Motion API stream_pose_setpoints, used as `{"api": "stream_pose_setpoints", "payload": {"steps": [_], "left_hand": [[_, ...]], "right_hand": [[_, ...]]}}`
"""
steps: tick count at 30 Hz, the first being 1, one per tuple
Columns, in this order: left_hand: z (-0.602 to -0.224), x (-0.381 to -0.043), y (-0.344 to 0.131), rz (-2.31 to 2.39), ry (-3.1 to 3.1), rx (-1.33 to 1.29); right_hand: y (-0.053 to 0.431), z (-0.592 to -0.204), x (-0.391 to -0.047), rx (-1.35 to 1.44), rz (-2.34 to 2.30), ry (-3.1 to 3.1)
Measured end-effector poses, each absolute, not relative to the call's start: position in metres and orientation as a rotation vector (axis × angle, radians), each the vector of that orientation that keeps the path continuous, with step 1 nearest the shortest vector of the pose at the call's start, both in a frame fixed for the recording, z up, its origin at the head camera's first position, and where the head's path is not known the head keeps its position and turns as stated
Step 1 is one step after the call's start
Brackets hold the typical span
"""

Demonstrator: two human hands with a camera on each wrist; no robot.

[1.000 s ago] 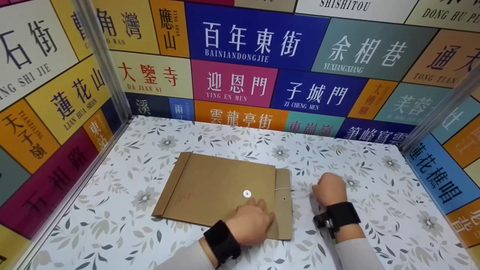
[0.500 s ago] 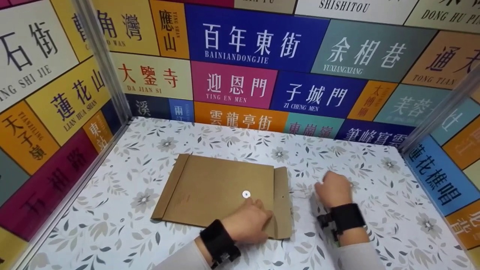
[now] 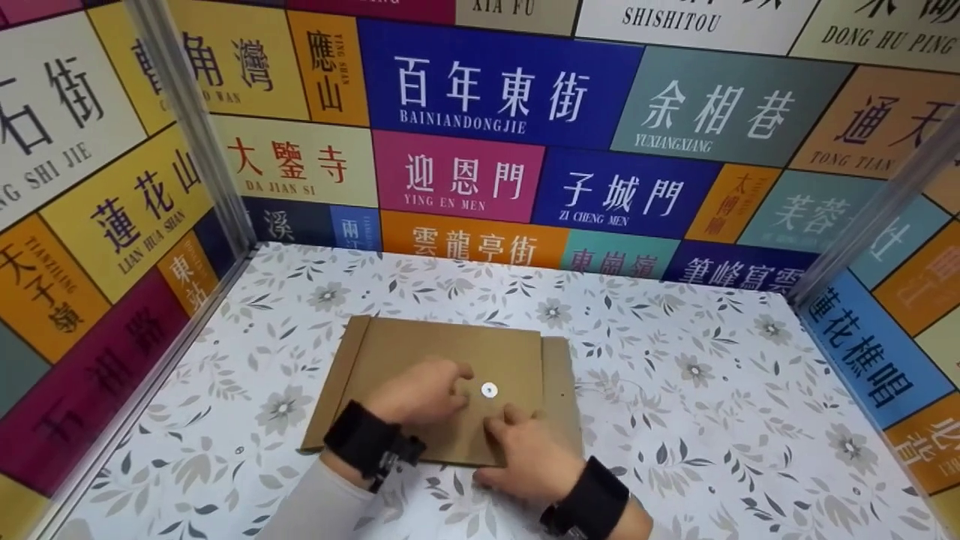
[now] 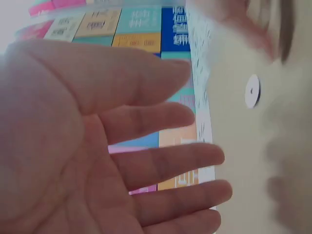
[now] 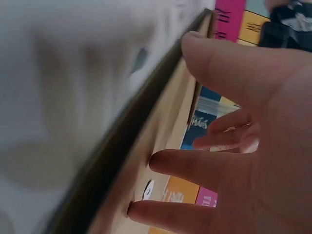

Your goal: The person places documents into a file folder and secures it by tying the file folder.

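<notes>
A brown kraft paper document envelope lies flat on the table, its flap folded out at the right. Its white round button sits between my two hands. My left hand is just left of the button over the envelope; the left wrist view shows its palm with fingers extended and nothing in them. My right hand is at the envelope's near right part. In the right wrist view its fingertips touch the envelope's face, with the thumb at the edge. No string is discernible now.
A white tablecloth with grey flowers and leaves covers the table. Colourful sign-printed panels wall in the back and sides. Metal corner posts stand at the left and right. Black straps circle both wrists.
My right hand has come left from beyond the flap, where a thin string ran to it, onto the envelope's near edge. My left hand has moved left and farther back across the envelope.
</notes>
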State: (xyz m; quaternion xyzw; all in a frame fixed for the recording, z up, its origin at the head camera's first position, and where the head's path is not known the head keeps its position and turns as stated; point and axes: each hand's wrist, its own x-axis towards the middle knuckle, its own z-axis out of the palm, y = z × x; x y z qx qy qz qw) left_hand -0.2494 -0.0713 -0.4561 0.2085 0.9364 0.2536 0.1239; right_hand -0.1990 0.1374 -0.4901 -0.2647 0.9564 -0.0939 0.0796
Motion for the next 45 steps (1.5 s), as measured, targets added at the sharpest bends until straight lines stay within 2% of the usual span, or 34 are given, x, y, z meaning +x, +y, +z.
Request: {"api": "stream_pose_setpoints", "payload": {"steps": [5,14,22,33,39,45], "left_hand": [[-0.454,-0.249,-0.078,0.726,2.737,0.562],[-0.443,-0.243,-0.072,0.661,2.666,0.781],[-0.444,-0.243,-0.075,0.652,2.69,0.825],[-0.463,-0.252,-0.082,0.559,2.694,0.71],[-0.477,-0.249,-0.074,0.431,2.762,0.693],[-0.483,-0.243,-0.061,0.318,2.906,0.725]], "right_hand": [[0.156,-0.491,-0.217,-0.79,-0.388,2.828],[0.2,-0.497,-0.265,-0.97,-0.681,2.838],[0.22,-0.504,-0.279,-1.051,-0.742,2.788],[0.235,-0.508,-0.292,-1.05,-0.906,2.607],[0.234,-0.508,-0.292,-0.857,-0.84,2.851],[0.242,-0.501,-0.291,-0.302,-0.801,3.103]]}}
